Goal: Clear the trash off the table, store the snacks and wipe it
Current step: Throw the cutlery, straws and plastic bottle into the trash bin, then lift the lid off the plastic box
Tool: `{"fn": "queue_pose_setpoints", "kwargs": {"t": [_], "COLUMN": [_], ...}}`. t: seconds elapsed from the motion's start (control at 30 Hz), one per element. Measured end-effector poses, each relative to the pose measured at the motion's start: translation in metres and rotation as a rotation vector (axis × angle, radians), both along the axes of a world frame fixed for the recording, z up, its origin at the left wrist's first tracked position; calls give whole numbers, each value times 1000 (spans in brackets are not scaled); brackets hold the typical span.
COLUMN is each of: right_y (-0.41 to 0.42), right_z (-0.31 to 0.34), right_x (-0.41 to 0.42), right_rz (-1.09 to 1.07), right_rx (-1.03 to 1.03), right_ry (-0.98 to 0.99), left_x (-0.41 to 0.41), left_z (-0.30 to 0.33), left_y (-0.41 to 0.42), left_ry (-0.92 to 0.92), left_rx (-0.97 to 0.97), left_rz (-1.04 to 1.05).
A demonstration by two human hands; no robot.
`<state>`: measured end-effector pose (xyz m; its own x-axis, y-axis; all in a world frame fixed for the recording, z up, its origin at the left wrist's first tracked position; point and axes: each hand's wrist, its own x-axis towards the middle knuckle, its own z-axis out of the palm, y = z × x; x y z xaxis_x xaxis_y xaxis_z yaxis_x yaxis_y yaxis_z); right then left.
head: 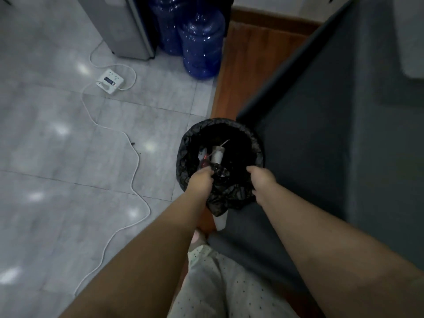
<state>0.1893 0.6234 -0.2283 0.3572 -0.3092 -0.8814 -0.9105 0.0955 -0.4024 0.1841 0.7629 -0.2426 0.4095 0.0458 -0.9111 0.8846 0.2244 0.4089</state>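
both hands grip the black liner at the lower rim of the bin (pixel 220 127), frame centre: left hand (pixel 200 180), right hand (pixel 261 180); grey sofa edge (pixel 286 72) touching its right, open tile floor (pixel 57 145) left

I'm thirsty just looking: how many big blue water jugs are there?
2 for sure: one blue jug nearest the wooden strip, another behind it beside the grey appliance. More may hide in the dark.

Both bare forearms reach forward and down, roughly parallel, converging slightly toward the hands. Left hand (pixel 200 180) curled, knuckles up, fingers closed on crumpled black plastic (pixel 226 193) at their tips. Right hand (pixel 261 180) also curled, knuckles up, fingers bent down against the same plastic; whether it actually pinches it cannot be told.
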Motion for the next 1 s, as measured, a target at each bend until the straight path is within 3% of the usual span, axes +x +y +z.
{"fn": "queue_pose_setpoints", "kwargs": {"t": [0.17,0.37,0.63,0.8,1.0], "right_y": [3,-50,-173,-261,-361], "right_z": [97,207,264,278,295], "right_x": [-29,-55,-100,-93,-29], "right_rz": [-25,48,-153,-203,-43], "right_rx": [-39,-239,-432,-480,-561], "right_ry": [-257,-618,-805,-848,-795], "left_x": [5,-2,-24,-12,40], "left_z": [83,196,266,283,290], "left_y": [-29,-90,-200,-262,-317], "left_ry": [-144,-448,-589,-638,-694], "left_rx": [-19,-72,-183,-99,133], "left_rz": [-117,-253,-434,-340,-100]}}
